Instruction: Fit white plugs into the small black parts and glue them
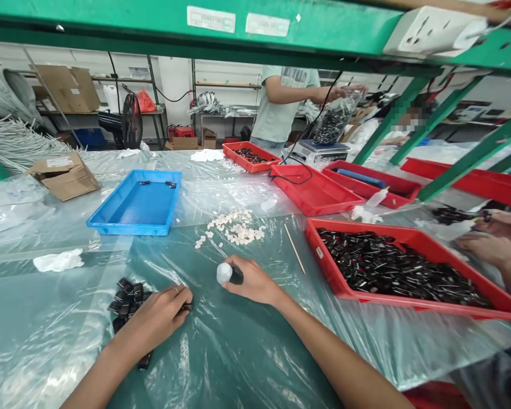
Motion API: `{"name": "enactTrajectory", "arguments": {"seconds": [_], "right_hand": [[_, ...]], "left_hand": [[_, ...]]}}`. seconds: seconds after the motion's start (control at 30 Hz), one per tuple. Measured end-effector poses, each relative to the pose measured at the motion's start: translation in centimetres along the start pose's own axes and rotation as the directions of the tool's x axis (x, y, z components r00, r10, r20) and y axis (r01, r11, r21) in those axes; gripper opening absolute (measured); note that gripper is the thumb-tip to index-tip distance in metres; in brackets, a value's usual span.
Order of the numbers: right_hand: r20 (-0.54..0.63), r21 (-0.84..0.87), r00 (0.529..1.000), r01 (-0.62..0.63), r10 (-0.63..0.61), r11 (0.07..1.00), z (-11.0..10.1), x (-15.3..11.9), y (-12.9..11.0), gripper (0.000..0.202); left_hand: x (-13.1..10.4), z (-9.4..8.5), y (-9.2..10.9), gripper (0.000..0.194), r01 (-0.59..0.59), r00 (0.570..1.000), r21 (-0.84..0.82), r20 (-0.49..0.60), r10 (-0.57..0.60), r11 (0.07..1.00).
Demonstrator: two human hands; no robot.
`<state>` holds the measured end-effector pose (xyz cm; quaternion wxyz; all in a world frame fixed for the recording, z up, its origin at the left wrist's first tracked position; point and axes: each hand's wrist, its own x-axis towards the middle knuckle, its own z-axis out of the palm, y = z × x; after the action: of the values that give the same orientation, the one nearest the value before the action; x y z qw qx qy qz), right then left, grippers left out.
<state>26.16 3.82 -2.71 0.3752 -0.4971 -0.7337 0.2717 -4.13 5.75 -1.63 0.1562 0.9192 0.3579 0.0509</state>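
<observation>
My left hand [164,311] is closed, its fingertips pinching a small black plastic part [188,307] that shows only at one edge. Beside and partly under that wrist lies a loose pile of similar black parts [125,301]. A small whitish bottle [224,274], its round end facing me, is gripped between the thumb and fingers of my right hand [250,280]. The bottle's far end is hidden. Just beyond my right hand, many small white pieces [242,232] are scattered on the plastic-covered table [221,363].
A blue tray [132,230] with a few black parts stands back left. At right, a red tray [323,267] is full of black parts, and a thin wooden stick [295,250] lies beside it. A co-worker's hands [500,238] work far right. A green beam [111,28] crosses overhead.
</observation>
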Motion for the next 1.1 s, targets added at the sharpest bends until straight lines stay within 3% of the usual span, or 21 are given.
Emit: {"name": "enactTrajectory", "arguments": {"seconds": [0.13, 0.2, 0.27, 0.37, 0.53, 0.63, 0.8, 1.1], "right_hand": [[-0.014, 0.088, 0.998, 0.060, -0.059, 0.994, -0.6, 0.1, -1.5, 0.021], [-0.016, 0.121, 0.996, 0.093, -0.092, 0.988, -0.8, 0.2, -2.2, 0.025], [-0.024, 0.148, 0.993, 0.115, -0.113, 0.982, -0.8, 0.0, -3.0, 0.028], [-0.061, 0.157, 0.988, 0.153, -0.145, 0.976, -0.5, -0.6, -4.0, 0.030], [-0.082, 0.042, 0.964, 0.259, -0.255, 0.965, -0.1, -1.9, -4.8, 0.049], [-0.106, 0.054, 0.961, 0.262, -0.255, 0.964, 0.0, -2.2, -4.7, 0.057], [-0.130, 0.092, 0.949, 0.299, -0.286, 0.950, -0.1, -1.8, -4.8, 0.061], [-0.176, -0.094, 0.919, 0.342, -0.353, 0.935, -0.6, -3.2, -6.7, 0.071]], "left_hand": [[-0.1, 0.0, 0.1, 0.011, 0.005, 0.992, -0.160, -0.125, -0.026, 0.987], [0.0, 0.1, 0.4, 0.023, -0.030, 0.971, -0.263, -0.236, -0.034, 0.964], [0.2, 0.1, 0.9, 0.027, -0.087, 0.932, -0.326, -0.360, -0.038, 0.942], [0.3, -0.2, 1.8, 0.015, -0.161, 0.855, -0.328, -0.517, -0.034, 0.931], [0.1, -0.9, 2.7, 0.017, -0.259, 0.727, -0.227, -0.685, 0.035, 0.939], [0.0, -1.0, 2.8, 0.020, -0.266, 0.680, -0.160, -0.730, 0.067, 0.951], [-0.1, -1.1, 2.9, 0.023, -0.297, 0.653, -0.141, -0.752, 0.093, 0.944], [-0.2, -1.2, 3.3, 0.016, -0.306, 0.672, -0.080, -0.724, 0.156, 0.949]]}}
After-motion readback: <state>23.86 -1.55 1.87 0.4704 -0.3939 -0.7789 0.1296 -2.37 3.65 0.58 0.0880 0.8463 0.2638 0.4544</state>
